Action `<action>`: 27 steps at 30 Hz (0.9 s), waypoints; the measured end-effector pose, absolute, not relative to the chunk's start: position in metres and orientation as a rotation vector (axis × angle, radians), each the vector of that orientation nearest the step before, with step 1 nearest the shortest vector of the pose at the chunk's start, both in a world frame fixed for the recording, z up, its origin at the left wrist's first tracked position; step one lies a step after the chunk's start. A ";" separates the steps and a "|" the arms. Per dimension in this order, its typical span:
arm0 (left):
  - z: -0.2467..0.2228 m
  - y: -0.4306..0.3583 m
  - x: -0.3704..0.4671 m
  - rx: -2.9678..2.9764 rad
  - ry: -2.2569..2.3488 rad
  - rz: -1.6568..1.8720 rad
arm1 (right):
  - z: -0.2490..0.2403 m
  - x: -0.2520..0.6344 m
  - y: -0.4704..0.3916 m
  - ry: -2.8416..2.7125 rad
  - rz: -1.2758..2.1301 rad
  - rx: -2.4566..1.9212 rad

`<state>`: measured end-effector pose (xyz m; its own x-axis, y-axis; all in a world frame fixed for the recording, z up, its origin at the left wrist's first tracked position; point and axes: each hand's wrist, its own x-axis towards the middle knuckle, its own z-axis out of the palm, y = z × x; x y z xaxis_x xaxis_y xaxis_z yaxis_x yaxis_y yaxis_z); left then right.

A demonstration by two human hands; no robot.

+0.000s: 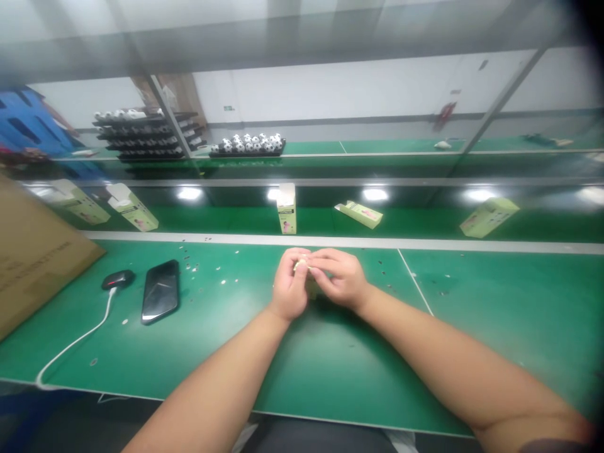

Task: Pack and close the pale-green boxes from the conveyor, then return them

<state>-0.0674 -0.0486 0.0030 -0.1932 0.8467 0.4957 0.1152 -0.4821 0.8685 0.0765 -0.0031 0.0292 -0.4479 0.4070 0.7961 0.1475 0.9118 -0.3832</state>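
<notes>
Green belt [226, 217] bears five cartons [287, 217], two hands [290, 289] [343, 277] clasping something pale [301, 265].

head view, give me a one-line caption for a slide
Left hand and right hand meet at a pale item over a green table, phone at left, yellow-green boxes beyond.

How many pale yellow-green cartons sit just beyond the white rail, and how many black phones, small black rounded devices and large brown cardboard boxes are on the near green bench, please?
Pale yellow-green cartons: 5
Flat black phone: 1
Small black rounded device: 1
Large brown cardboard box: 1
Total: 8
</notes>
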 end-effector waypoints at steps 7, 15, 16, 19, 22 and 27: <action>-0.002 -0.050 -0.067 1.411 1.043 1.696 | 0.008 0.084 -0.009 -2.202 0.246 -0.343; -0.019 -0.037 -0.065 1.438 1.307 1.495 | 0.028 0.160 0.046 -1.948 0.065 -0.864; -0.022 -0.034 -0.064 1.439 1.346 1.404 | 0.033 0.184 0.066 -1.867 -0.033 -1.014; -0.028 -0.027 -0.060 1.511 1.397 1.217 | 0.040 0.259 0.124 -1.606 -0.246 -1.358; -0.029 -0.024 -0.059 1.594 1.410 1.174 | 0.035 0.308 0.160 -1.583 -0.267 -1.633; -0.029 -0.022 -0.059 1.625 1.413 1.179 | 0.025 0.296 0.180 -1.733 -0.464 -1.650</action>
<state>-0.0593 -0.0222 -0.0292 0.0038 0.9801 0.1985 0.3708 -0.1857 0.9100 0.2961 0.1803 0.0248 0.0457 0.7248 0.6875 0.9714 0.1283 -0.1999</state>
